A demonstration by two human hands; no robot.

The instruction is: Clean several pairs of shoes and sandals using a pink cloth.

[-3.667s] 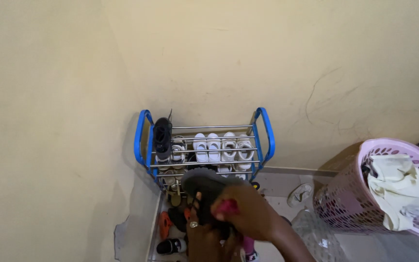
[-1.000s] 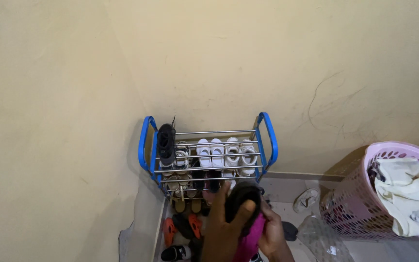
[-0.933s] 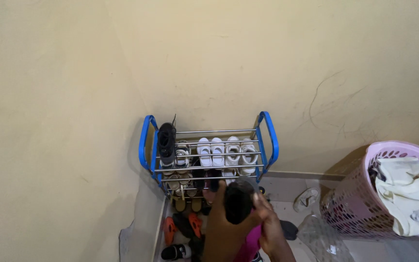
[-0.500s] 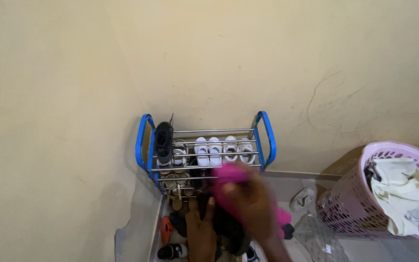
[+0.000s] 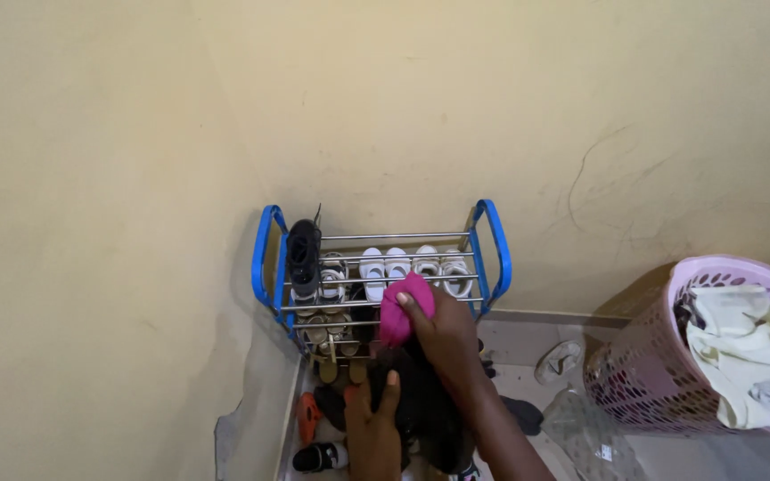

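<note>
My left hand (image 5: 372,429) grips a black shoe (image 5: 421,405) from its left side, low in front of me. My right hand (image 5: 446,337) presses a bright pink cloth (image 5: 401,308) against the shoe's far end. Both hands hover just in front of a small blue-framed shoe rack (image 5: 493,250) standing in the wall corner. White shoes (image 5: 394,264) line the rack's top shelf, with a black shoe (image 5: 303,253) at its left end. Lower shelves hold more footwear, partly hidden by my hands.
A pink perforated laundry basket (image 5: 670,374) with pale clothes stands at the right. On the floor lie orange slippers (image 5: 307,415), a black-and-white shoe (image 5: 318,457), a white slipper (image 5: 557,359) and a clear plastic bag (image 5: 585,420). Cream walls meet behind the rack.
The black shoe has dropped from upright in front of the rack to lower down. My right hand with the pink cloth slid up to the shoe's far end.
</note>
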